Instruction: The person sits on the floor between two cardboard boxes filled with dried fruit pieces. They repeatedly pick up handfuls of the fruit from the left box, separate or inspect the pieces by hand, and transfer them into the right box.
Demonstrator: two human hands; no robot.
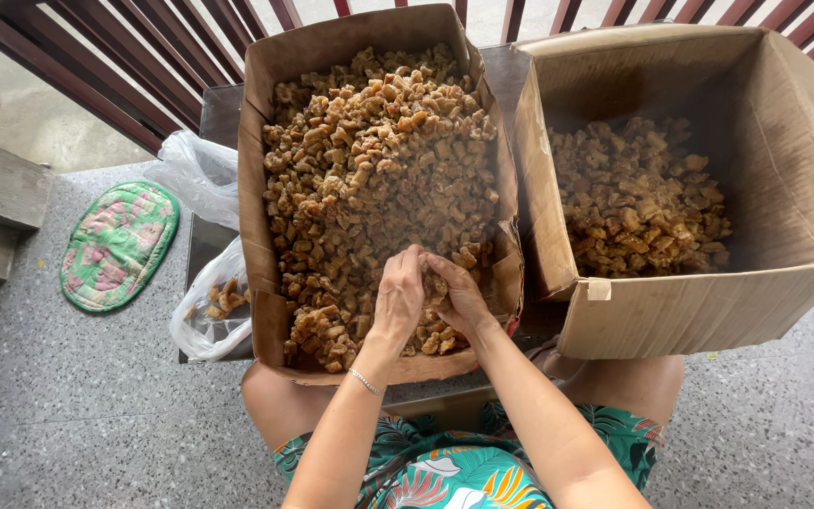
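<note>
A cardboard box (254, 188) heaped with small golden-brown crispy chunks (369, 160) stands in front of my knees. My left hand (398, 297) and my right hand (459, 292) meet over the near end of the heap, fingers curled around one chunk (433, 283) held between them. A thin bracelet (364, 381) circles my left wrist. A second, larger cardboard box (784, 170) to the right is partly filled with the same brown chunks (638, 203).
A clear plastic bag (211, 306) with a few chunks lies left of the first box, another bag (202, 170) behind it. A green floral mat (117, 243) lies on the speckled floor at left. Dark red railing bars (115, 66) run across the back.
</note>
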